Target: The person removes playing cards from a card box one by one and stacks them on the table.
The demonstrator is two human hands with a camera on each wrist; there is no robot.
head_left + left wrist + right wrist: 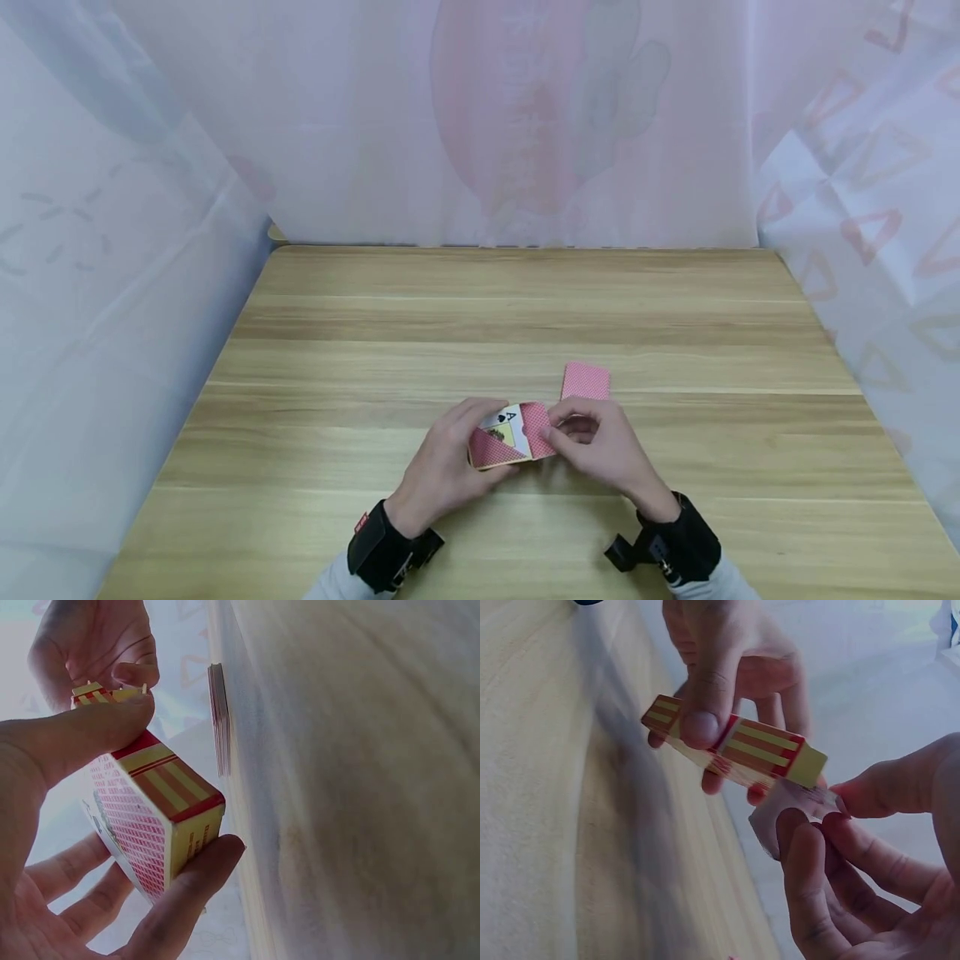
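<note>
Red-and-yellow stripes mark the side of a playing-card box (501, 440), held just above the near middle of the wooden table (375, 350). The left hand (442, 467) grips it, thumb (82, 731) curled over one long striped edge and fingers (187, 889) curled under the other, as the left wrist view shows plainly. An ace of spades is printed on its upturned face. At the box's right end, the right hand (600, 446) pinches the open flap (791, 810) between thumb (889, 784) and forefinger, the other fingers curled loosely below. A small stack of red-backed cards (586, 380) lies face down on the table just beyond the right hand, apart from the box. Pale printed cloth (112, 292) hangs along the left, far and right sides of the table.
</note>
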